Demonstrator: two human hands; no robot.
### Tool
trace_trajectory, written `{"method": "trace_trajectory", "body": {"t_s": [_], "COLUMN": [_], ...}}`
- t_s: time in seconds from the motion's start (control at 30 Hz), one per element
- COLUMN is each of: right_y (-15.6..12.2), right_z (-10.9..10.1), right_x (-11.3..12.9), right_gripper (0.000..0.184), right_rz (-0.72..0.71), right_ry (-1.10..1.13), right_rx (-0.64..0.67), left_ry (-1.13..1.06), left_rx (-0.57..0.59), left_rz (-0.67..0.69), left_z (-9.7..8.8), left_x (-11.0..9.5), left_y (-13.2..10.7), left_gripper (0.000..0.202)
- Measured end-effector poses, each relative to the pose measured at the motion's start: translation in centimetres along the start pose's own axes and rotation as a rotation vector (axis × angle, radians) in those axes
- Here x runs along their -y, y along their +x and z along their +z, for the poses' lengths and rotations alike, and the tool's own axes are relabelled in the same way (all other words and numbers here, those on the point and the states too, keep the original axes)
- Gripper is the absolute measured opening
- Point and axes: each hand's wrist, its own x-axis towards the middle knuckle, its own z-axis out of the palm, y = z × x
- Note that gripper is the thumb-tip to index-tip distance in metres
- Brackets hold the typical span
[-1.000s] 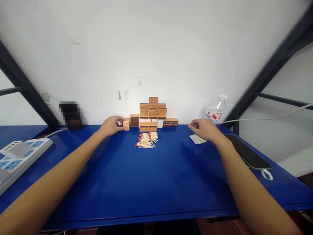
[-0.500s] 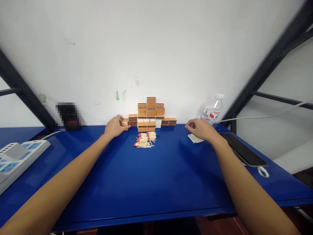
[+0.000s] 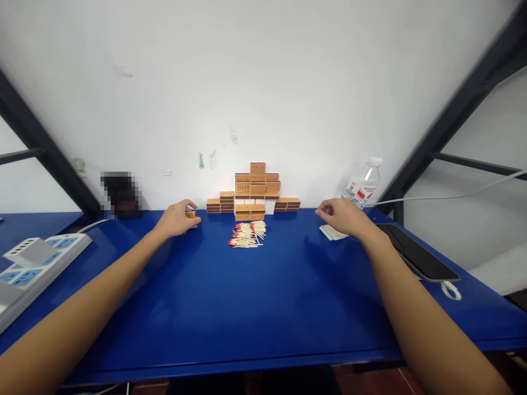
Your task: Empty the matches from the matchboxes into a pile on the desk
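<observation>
Matchboxes (image 3: 257, 189) are stacked up in steps to the right of the left hand (image 3: 175, 218), close to the white wall (image 3: 263, 82). The left hand is bent around one small orange box (image 3: 191, 215) and grips it between the thumb and the fingers. The hand hides most of that box. A pile of loose matches (image 3: 247, 235) with red tips lies between the two hands, closer to the left one. The right hand (image 3: 340, 214) has its fingers curled in, and I cannot tell if it has anything in it. Some white papers (image 3: 331, 235) lie right by that hand, on the blue table (image 3: 255, 307). A see-through bottle (image 3: 366, 184) is just behind the right hand, and a black phone (image 3: 415, 252) lies to that hand's right. Well to the left of the left hand is a white power strip (image 3: 46, 277).
</observation>
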Motion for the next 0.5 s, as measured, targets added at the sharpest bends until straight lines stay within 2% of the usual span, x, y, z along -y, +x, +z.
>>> {"method": "trace_trajectory", "body": {"t_s": [0.1, 0.13, 0.2, 0.27, 0.33, 0.5], "right_y": [0.0, 0.0, 0.0, 0.0, 0.0, -0.1], "right_z": [0.1, 0.1, 0.1, 0.1, 0.0, 0.1], "right_x": [-0.1, 0.0, 0.1, 0.3, 0.6, 1.0], "right_gripper": [0.021, 0.022, 0.022, 0.022, 0.022, 0.021], "right_rz": [-0.004, -0.007, -0.011, -0.017, -0.025, -0.02], "right_ry": [0.002, 0.001, 0.0, 0.001, 0.005, 0.01], "right_rx": [0.004, 0.004, 0.002, -0.003, -0.006, -0.016], "left_ry": [0.161, 0.254, 0.391, 0.357, 0.227, 0.166], "left_rx": [0.072, 0.036, -0.124, -0.195, -0.138, -0.006], "left_rz": [0.006, 0.048, 0.198, 0.372, 0.488, 0.468], "left_z": [-1.5, -1.7, -1.6, -0.9, 0.0, 1.4], "left_x": [-0.3, -0.8, -2.0, -3.6, -5.1, -7.0], "left_y": [-0.6, -0.6, 0.0, 1.1, 2.7, 6.3], "left_gripper": [0.045, 0.048, 0.053, 0.05, 0.052, 0.058]}}
